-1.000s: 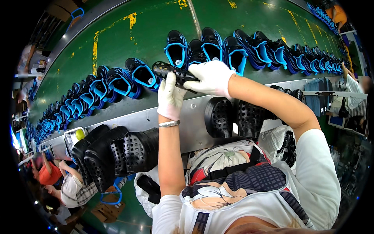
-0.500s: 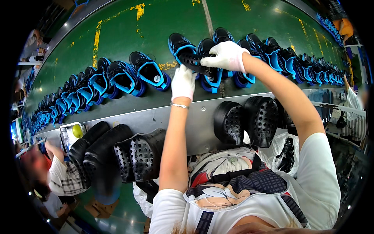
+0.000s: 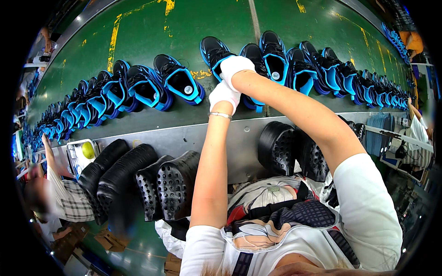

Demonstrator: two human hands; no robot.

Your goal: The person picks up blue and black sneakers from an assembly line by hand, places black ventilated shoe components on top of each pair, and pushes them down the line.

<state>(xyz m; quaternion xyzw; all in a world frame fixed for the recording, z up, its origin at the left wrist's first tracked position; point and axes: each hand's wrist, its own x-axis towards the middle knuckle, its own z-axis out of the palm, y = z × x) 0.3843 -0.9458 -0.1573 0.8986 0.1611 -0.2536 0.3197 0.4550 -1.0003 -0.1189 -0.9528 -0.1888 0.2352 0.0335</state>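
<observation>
A black and blue sneaker (image 3: 214,49) stands on the green surface in front of me, its opening toward me and covered by my hands. My right hand (image 3: 236,69), in a white glove, presses over that opening; its fingers are hidden. Just below, my left hand (image 3: 223,96), also gloved, is closed round the shoe's heel end. The two hands touch. A second sneaker (image 3: 252,54) stands right beside them, partly behind my right wrist. The black insole held before is out of sight.
Rows of sneakers (image 3: 177,78) stretch left and right along the green surface (image 3: 138,41). On the metal ledge (image 3: 239,138) are stacks of black dimpled insoles (image 3: 175,188) and a white tray (image 3: 73,154) with a yellow-green object. Other people work at both sides.
My right hand has moved left and down over the sneaker's opening, and the black insole has gone from view. My left hand has shifted slightly right. The neighbouring shoes show more openly.
</observation>
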